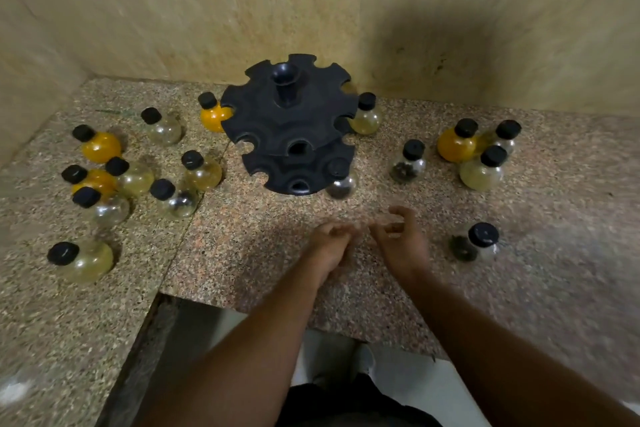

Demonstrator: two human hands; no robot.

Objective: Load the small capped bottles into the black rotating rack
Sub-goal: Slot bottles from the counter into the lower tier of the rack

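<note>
At frame centre, against the tiled wall, stands the black rotating rack (289, 121): two notched tiers on a central post, lower tier nearer the camera. One clear bottle (341, 180) sits at the lower tier's right edge; blur prevents telling whether it is seated in a notch or only beside it. All other notches look vacant.

Both hands are low in the frame, over bare worktop (242, 243) in front of the rack. Left hand (329, 243): fingers loosely curled, holding nothing. Right hand (398, 239): fingers spread and bent, also holding nothing. Both are motion-blurred.

Bottles: small, round-bellied, black caps. A cluster at left of frame includes orange-filled ones (100, 146) and pale ones, several touching. Another group sits at right, with an orange bottle (455, 142) pressed against two pale neighbours. A dark-flecked bottle (476, 243) stands alone just right of the right hand.

Risks, judged:
- Round bodies and narrow necks: a bottle bumped in the crowded clusters is likely to topple and knock its neighbours.
- The rack turns; pushing a neck into a notch from the side could spin it away, so steadying it with the other hand seems wise.
- An orange bottle (214, 114) and a pale one (365, 116) sit close against the rack's sides and could be swept over if it rotates.
</note>
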